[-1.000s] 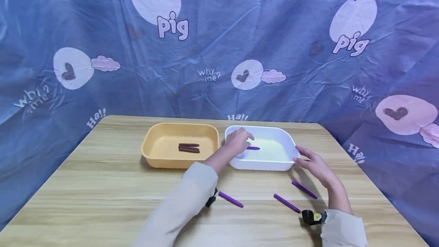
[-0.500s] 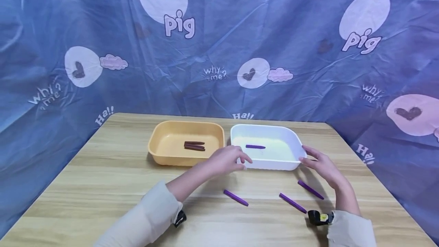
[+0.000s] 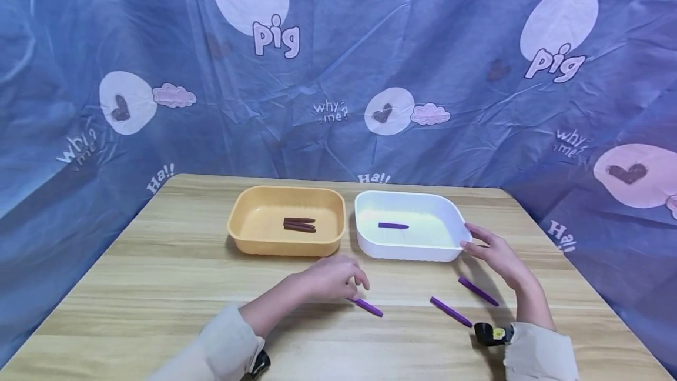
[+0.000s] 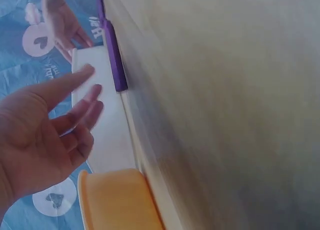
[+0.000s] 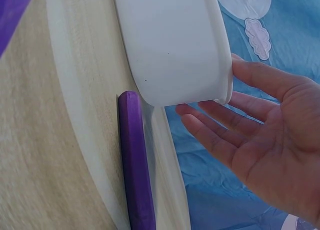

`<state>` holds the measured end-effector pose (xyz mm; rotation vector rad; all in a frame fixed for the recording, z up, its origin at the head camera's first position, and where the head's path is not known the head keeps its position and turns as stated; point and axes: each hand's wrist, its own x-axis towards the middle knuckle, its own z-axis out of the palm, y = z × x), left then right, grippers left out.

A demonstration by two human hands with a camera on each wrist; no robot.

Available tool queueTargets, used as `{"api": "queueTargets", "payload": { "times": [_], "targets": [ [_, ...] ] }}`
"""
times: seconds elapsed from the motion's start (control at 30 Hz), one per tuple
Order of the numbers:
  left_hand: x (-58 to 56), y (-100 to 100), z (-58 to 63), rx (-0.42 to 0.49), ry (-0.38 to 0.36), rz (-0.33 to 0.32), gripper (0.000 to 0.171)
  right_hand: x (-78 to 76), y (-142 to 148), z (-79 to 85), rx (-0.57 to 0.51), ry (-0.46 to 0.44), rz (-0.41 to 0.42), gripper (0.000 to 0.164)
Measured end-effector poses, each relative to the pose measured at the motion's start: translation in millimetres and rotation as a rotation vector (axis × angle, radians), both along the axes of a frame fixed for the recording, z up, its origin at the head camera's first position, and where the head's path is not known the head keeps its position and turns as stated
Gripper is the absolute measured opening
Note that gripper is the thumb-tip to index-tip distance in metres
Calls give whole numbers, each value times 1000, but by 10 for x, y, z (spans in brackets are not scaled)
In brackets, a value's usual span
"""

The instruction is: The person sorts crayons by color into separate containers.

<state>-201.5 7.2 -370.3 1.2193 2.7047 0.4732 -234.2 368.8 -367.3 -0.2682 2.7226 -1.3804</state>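
My left hand (image 3: pixel 332 278) hovers low over the table, its fingertips close to a purple crayon (image 3: pixel 369 307) whose far end they partly hide. In the left wrist view its loosely spread fingers (image 4: pixel 80 115) stand apart from the purple crayon (image 4: pixel 115 57) and hold nothing. My right hand (image 3: pixel 497 254) holds the right front corner of a white plastic box (image 3: pixel 407 253). In the right wrist view, the thumb meets the rim while the other fingers (image 5: pixel 215 135) lie along the end wall. One purple crayon (image 3: pixel 394 226) lies inside this box.
Left of the white box stands a yellow-orange box (image 3: pixel 288 248) with three brown crayons (image 3: pixel 299 225) in it. Two more purple crayons, one nearer (image 3: pixel 451 312) and one farther crayon (image 3: pixel 478 291), lie by my right forearm. A blue printed cloth (image 3: pixel 238 122) hangs behind the table.
My left hand has come out of the white box, leaving the purple crayon there, and moved toward me to the left purple crayon on the table. My right hand has stayed at the box corner.
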Motion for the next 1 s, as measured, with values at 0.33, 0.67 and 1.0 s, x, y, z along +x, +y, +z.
{"api": "queueTargets", "payload": {
  "times": [0.33,0.67,1.0],
  "targets": [
    [-13,6,-70,-104,11,-29,18,3,11,17,-5,0,-2,69],
    [-76,-33,-116,-81,-51,-69,18,-5,8,5,-5,2,-2,69],
    [-96,-72,-112,-76,-86,-88,22,-4,5,-4,-10,0,-8,69]
  ]
}}
